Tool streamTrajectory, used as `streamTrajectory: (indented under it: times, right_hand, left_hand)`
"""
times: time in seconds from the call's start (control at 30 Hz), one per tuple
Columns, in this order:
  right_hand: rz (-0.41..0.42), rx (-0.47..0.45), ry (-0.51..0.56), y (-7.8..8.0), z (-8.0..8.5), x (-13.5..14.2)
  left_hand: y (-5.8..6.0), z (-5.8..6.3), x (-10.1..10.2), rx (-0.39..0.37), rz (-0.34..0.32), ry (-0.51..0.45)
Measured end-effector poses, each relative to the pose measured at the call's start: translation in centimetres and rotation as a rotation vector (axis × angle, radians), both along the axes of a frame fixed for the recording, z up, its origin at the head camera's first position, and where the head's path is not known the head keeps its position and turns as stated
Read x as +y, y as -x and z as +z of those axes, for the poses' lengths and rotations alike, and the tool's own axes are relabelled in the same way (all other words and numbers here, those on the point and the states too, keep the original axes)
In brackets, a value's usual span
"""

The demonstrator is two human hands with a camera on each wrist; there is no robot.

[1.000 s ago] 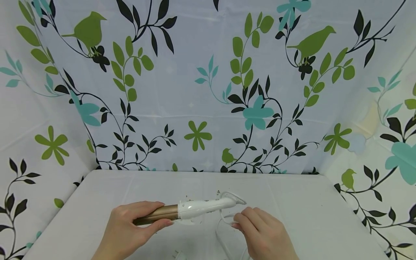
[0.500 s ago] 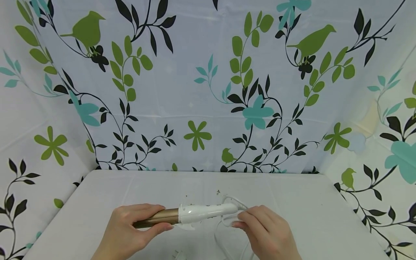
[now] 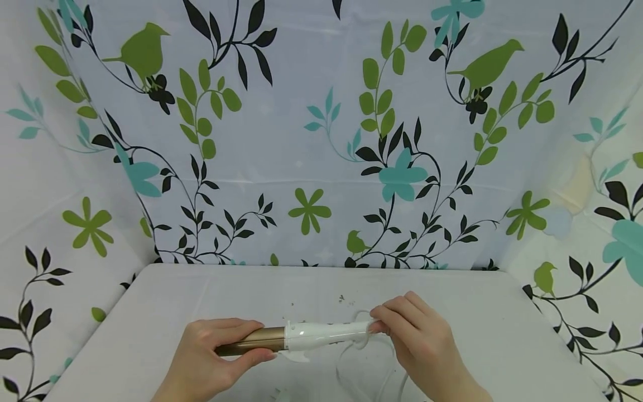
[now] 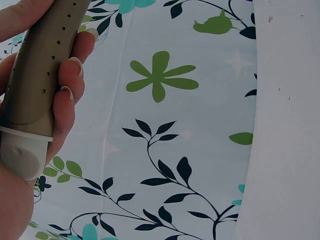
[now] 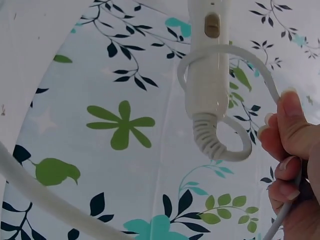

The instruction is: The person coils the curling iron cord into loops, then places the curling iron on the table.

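Observation:
A curling iron with a gold barrel and a white handle lies nearly level above the tabletop in the head view. My left hand grips its gold barrel, fingers on one side and thumb on the other. At the handle's far end, my right hand pinches the white cord between thumb and fingers. The right wrist view shows that cord looped once around the white handle, just below a gold-brown switch. The ribbed cord sleeve curves away from the handle's end.
The white tabletop spreads beneath both hands, with small dark specks on it. More cord hangs in loops below the handle. A pale plug-like piece shows at the bottom edge. A patterned cloth stands behind the table.
My right hand has risen and carried the cord up around the handle's end. The curling iron stays in my left hand, shifted slightly right and down. The head view has shifted a little.

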State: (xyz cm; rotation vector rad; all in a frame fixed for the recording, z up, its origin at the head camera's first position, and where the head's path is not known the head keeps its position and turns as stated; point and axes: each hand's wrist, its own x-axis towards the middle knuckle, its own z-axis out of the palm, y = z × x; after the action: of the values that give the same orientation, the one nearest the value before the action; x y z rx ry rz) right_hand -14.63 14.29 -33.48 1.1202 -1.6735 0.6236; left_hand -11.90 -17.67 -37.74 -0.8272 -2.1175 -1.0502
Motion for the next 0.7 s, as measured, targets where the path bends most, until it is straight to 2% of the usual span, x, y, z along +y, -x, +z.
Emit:
streamTrajectory:
  times: [0.27,0.43,0.7]
  right_hand:
    - [0.003,-0.109,-0.007,1.6,-0.3,0.5]
    - [0.104,-0.199,0.007,2.8,-0.7,0.7]
    - [0.193,-0.491,-0.033,3.8,-1.3,1.2]
  left_hand:
    - [0.0,0.0,-0.1,0.005,0.02,0.023]
    - [-0.1,0.0,-0.1,0.01,-0.005,0.01]
    - [-0.3,0.1,-0.1,-0.012,-0.039,-0.011]
